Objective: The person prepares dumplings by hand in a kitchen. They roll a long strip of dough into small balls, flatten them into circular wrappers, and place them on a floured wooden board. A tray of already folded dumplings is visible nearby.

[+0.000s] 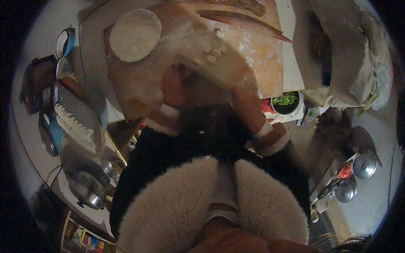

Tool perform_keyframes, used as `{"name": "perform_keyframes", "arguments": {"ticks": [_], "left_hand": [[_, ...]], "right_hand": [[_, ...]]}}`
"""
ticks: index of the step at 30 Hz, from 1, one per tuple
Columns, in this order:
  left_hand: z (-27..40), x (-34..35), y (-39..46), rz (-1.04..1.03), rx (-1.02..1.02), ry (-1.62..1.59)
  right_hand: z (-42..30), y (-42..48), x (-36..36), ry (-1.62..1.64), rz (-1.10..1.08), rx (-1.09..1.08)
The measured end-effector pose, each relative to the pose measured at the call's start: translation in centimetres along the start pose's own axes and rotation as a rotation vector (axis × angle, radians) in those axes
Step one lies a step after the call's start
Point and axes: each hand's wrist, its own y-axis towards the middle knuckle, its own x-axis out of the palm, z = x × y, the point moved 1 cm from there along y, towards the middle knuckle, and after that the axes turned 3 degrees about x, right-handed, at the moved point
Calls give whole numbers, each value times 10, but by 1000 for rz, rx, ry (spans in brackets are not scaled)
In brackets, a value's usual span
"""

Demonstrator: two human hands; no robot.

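Observation:
My left hand (172, 85) is over the near part of a floured wooden board (133, 79), blurred and in shadow. A small pale lump (159, 95), perhaps dough, shows beside it. My right hand (245, 80) is over the board's right half, its fingers unclear. Between the hands runs a blurred, straight, narrow thing (208, 72), perhaps a rolling pin; whether either hand grips it is unclear. Several small dough pieces (212, 58) lie just beyond it. A wide, round, pale disc (136, 34), dough or a floured plate, sits at the board's far left.
A tapered wooden rolling pin (243, 23) lies across the far right. At left, a tray (101, 139) holds rows of dumplings (74, 125), near a steel pot (88, 191). A bowl of chopped greens (285, 102) stands right. Pot lids (364, 164) lie farther right.

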Motion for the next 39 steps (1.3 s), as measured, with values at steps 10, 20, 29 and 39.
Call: {"name": "perform_keyframes", "arguments": {"ticks": [10, 20, 29, 39], "left_hand": [[-3, 3, -12, 88, 99, 65], [2, 4, -9, 130, 129, 24], [-15, 22, -18, 122, 139, 157], [-14, -10, -13, 264, 152, 65]], "right_hand": [[-16, 1, -55, 29, -293, 60], [-21, 0, -56, 41, -418, 125], [-12, -1, -9, 65, -353, 102], [-23, 13, -52, 118, -403, 117]]}}
